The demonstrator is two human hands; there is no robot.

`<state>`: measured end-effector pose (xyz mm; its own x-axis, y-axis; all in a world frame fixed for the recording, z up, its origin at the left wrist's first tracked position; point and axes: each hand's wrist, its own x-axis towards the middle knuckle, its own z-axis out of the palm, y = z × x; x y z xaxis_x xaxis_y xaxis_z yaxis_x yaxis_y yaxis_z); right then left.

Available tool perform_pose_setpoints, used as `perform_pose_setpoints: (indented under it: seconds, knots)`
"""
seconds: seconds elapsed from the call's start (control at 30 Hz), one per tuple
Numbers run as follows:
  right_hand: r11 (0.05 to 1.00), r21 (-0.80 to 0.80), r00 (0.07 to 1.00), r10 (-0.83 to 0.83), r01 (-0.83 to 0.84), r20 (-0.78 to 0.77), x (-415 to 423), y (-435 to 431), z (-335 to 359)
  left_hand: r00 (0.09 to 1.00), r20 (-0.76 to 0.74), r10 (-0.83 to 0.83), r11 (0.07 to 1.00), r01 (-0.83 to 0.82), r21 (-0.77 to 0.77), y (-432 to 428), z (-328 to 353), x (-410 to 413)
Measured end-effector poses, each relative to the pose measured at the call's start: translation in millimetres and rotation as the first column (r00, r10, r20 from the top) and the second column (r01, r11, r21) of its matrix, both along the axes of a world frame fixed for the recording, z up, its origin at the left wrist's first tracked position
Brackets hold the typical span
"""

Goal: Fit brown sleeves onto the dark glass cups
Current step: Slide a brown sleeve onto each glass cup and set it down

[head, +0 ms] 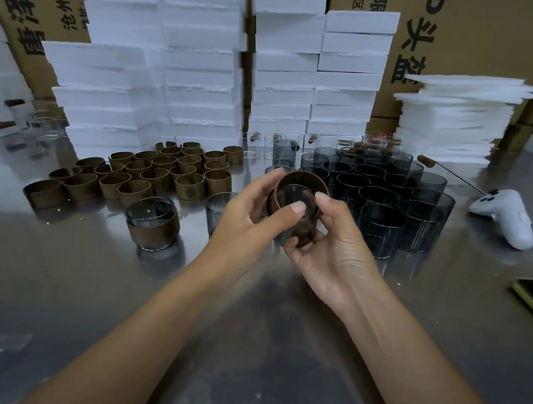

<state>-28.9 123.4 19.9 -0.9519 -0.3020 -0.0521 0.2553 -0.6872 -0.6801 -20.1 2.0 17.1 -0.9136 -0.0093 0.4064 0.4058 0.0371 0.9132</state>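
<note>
Both hands hold one dark glass cup [299, 218] above the steel table, its mouth tilted toward me. A brown sleeve [308, 180] sits around its upper part. My left hand [251, 210] pinches the sleeve and rim from the left, thumb across the front. My right hand [329, 242] cups the glass from below and the right, its thumb on the rim. Several loose brown sleeves [152, 173] stand at the left. Several bare dark cups [384, 192] stand in rows at the right. One sleeved cup [152, 221] stands at the front left.
The steel table [249, 328] stretches toward me. White foam boxes [199, 69] are stacked behind, with foam sheets [453, 121] at the right. A white game controller [506, 217] lies at the right. A bare cup [218, 207] stands behind my left hand. Clear glasses [254, 143] line the back.
</note>
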Motion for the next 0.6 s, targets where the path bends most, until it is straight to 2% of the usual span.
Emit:
perform_pose_setpoints:
  seconds: [0.3,0.6]
  knots:
    - [0.997,-0.064,0.998,-0.039,0.036,-0.041,-3.7,-0.7,-1.1,0.98,0.151,-0.131,0.972,0.097,0.215,8.9,-10.5,-1.9]
    - [0.997,0.056,0.981,-0.032,0.044,-0.191,-4.1,1.5,-4.9,0.988,0.102,-0.114,0.962,0.084,0.259,3.3,-9.3,0.4]
